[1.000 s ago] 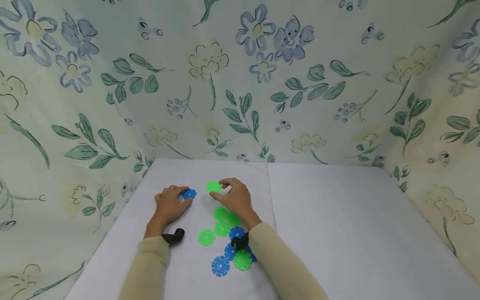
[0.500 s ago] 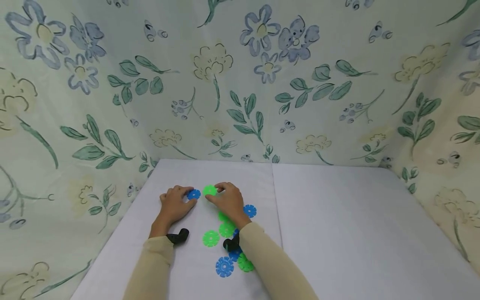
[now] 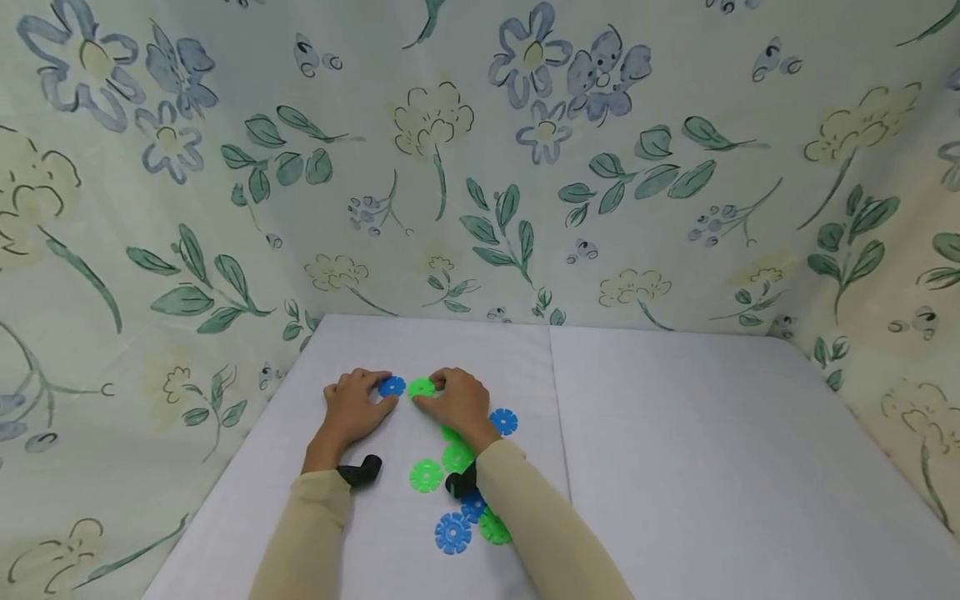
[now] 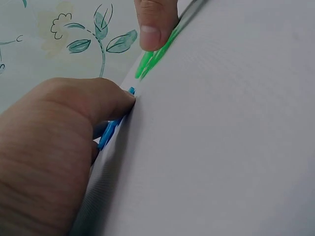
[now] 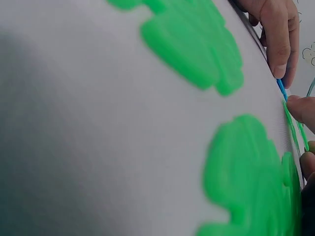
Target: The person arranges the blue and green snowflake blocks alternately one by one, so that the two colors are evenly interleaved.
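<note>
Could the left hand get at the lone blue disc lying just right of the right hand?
Probably not directly. The left hand holds a blue disc, and the right hand with its green disc lies between it and the lone blue disc.

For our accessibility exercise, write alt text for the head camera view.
A person's left hand holds a blue disc and the right hand a green disc, edge to edge on a white table. More discs lie by the right forearm.
</note>
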The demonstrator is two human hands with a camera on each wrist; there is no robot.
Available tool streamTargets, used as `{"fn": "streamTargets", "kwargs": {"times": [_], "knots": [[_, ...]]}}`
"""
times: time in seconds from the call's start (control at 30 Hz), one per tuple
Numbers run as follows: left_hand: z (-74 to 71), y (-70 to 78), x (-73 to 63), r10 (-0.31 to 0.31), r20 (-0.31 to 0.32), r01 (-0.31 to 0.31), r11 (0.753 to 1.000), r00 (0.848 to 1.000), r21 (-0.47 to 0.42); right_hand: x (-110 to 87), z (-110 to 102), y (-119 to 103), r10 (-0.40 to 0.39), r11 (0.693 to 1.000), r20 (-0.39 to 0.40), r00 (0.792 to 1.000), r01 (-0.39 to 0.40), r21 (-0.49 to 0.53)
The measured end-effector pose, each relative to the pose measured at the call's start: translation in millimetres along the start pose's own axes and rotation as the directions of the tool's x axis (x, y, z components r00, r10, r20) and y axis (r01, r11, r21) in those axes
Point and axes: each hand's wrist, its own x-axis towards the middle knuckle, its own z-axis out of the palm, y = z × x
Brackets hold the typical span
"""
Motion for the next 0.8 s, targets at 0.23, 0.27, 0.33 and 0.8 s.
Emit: {"fn": "streamTargets", "kwargs": {"times": [0.23,0.27,0.33,0.8], "knots": [[-1.1,1.1,-0.7,0.008,-0.005,-0.008,1.0,1.0,0.003,3.0,3.3,0.9,-0.003,0.998,0.016,1.0,0.004,-0.059],[-1.4,1.6,-0.9,0.009,-0.004,-0.009,1.0,1.0,0.002,3.2,3.4,1.2,-0.003,0.998,0.019,1.0,0.004,-0.067],[-1.5,1.5,-1.2,0.011,-0.006,-0.011,1.0,1.0,0.007,3.3,3.2,1.0,-0.003,0.997,0.025,1.0,0.005,-0.083],[-1.7,-1.2,-1.7,0.019,-0.003,-0.019,1.0,1.0,0.002,1.2,-2.1,-3.6,0.0,0.996,0.069,0.998,0.006,-0.088]]}}
